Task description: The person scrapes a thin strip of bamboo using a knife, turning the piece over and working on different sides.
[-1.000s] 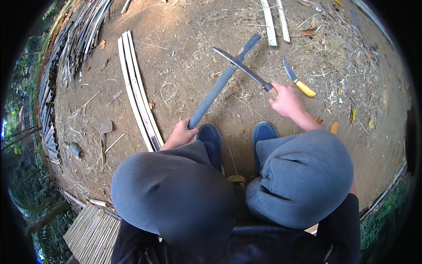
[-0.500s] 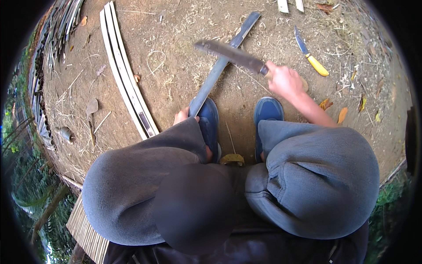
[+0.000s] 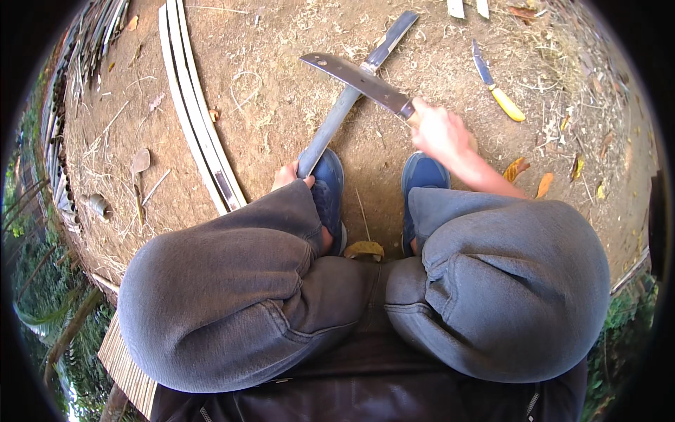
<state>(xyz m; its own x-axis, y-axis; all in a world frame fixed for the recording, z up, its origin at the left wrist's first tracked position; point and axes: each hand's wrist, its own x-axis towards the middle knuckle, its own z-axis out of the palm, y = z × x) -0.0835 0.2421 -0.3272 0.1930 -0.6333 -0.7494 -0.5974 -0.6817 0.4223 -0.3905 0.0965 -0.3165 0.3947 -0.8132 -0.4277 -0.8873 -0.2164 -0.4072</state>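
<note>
At the far left, on the bare ground point(image 3: 271, 42), a small grey can point(image 3: 100, 206) lies on its side near a spoon-shaped thing point(image 3: 140, 162). Next come long pale strips point(image 3: 184, 98), side by side. The left hand point(image 3: 287, 174), partly hidden by the trouser leg point(image 3: 218, 260), has its fingers round the near end of a grey stick point(image 3: 332, 121), just beside the left shoe point(image 3: 328, 186). The stick slants away to the upper right. A big knife point(image 3: 365, 84) crosses above it; whether the blade touches, I cannot tell. The right hand's point(image 3: 441, 131) fingers are clenched round its handle. Farther right lies a small yellow-handled knife point(image 3: 508, 104).
</note>
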